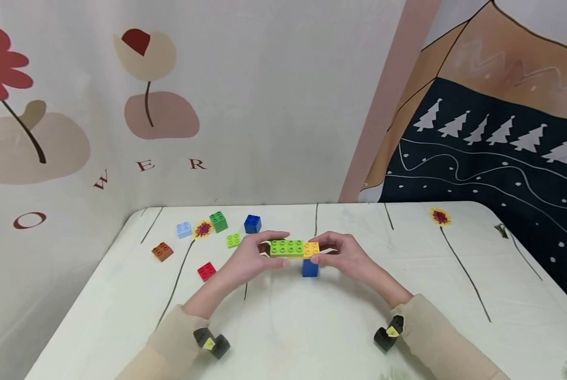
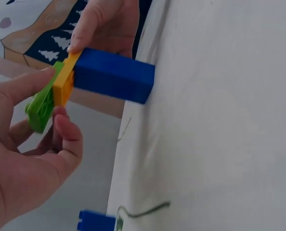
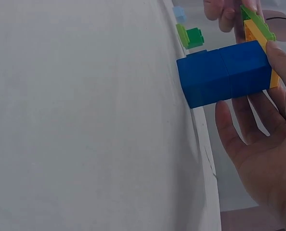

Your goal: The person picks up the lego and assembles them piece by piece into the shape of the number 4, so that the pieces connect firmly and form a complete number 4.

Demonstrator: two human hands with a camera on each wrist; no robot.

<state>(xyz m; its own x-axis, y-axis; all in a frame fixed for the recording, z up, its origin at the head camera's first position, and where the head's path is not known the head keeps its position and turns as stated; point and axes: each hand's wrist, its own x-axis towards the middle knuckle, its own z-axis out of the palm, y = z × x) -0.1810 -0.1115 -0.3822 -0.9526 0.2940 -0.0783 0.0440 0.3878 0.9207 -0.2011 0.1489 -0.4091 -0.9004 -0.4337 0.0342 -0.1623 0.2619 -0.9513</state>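
Note:
A two-brick blue stack (image 3: pixel 225 72) stands upright, its lower end at the tablecloth. Across its top lies a flat yellow brick (image 1: pixel 311 249), jutting out to the left. My left hand (image 1: pixel 251 258) pinches a lime green eight-stud brick (image 1: pixel 286 248) between thumb and fingers, over the yellow brick's left part. In the left wrist view the lime green brick (image 2: pixel 41 108) looks slightly tilted against the yellow one; whether it is fully seated I cannot tell. My right hand (image 1: pixel 344 254) holds the yellow brick's right end, with other fingers beside the blue stack.
Loose bricks lie to the left on the white tablecloth (image 1: pixel 283 327): light blue (image 1: pixel 183 229), brown (image 1: pixel 162 252), red (image 1: pixel 207 271), green (image 1: pixel 218 221), small lime green (image 1: pixel 233 240) and dark blue (image 1: pixel 252 224). A printed curtain (image 1: pixel 274 105) hangs behind the table's far edge.

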